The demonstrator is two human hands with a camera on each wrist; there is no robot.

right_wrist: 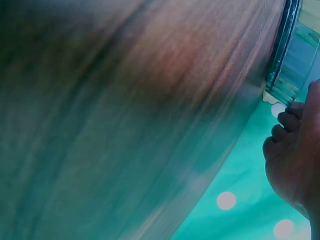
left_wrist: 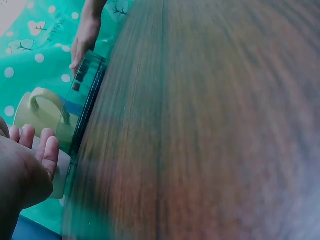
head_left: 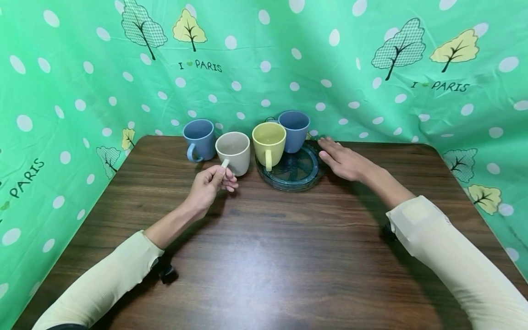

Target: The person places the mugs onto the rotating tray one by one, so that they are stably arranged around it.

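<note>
My left hand (head_left: 211,182) pinches the handle of a beige mug (head_left: 236,153) between thumb and forefinger, with the other fingers loosely bent. Whether that mug touches the table I cannot tell. To its right is a round clear tray (head_left: 294,176) with a bluish ring, bearing a yellow mug (head_left: 265,140) and a blue mug (head_left: 294,126) behind it. My right hand (head_left: 346,161) has its fingers straight and lies against the tray's right rim. In the left wrist view the yellow mug (left_wrist: 42,114) shows partly through the tray's clear wall (left_wrist: 80,107).
A second blue mug (head_left: 202,137) stands left of the beige one, its handle towards me. The dark wooden table (head_left: 264,256) stretches forward to a green dotted cloth (head_left: 264,87) that hangs close behind the mugs and along both sides.
</note>
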